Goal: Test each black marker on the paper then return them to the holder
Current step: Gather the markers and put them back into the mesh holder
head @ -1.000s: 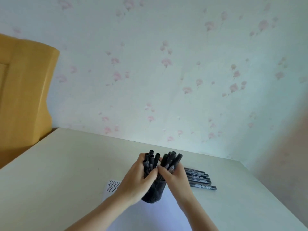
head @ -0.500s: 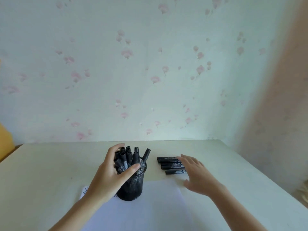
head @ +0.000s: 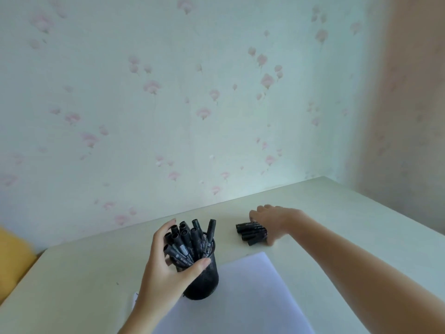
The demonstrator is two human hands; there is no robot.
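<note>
A black mesh holder (head: 203, 280) stands on the white paper (head: 248, 297), filled with several black markers (head: 190, 242) pointing up. My left hand (head: 166, 268) curls around the holder's rim and the bundle of markers, thumb on the near side. To the right, a small group of black markers (head: 251, 232) lies flat on the table. My right hand (head: 277, 219) reaches over their right ends, fingers curled down around them, hiding part of them.
The pale table (head: 337, 213) runs to the floral wall behind and to a right edge. A yellow wooden piece (head: 12, 259) shows at the far left. The paper's left corner peeks out beside my left wrist.
My right hand left the holder, moved right and now closes over the lying markers. My left hand stays around the holder. The camera has turned right.
</note>
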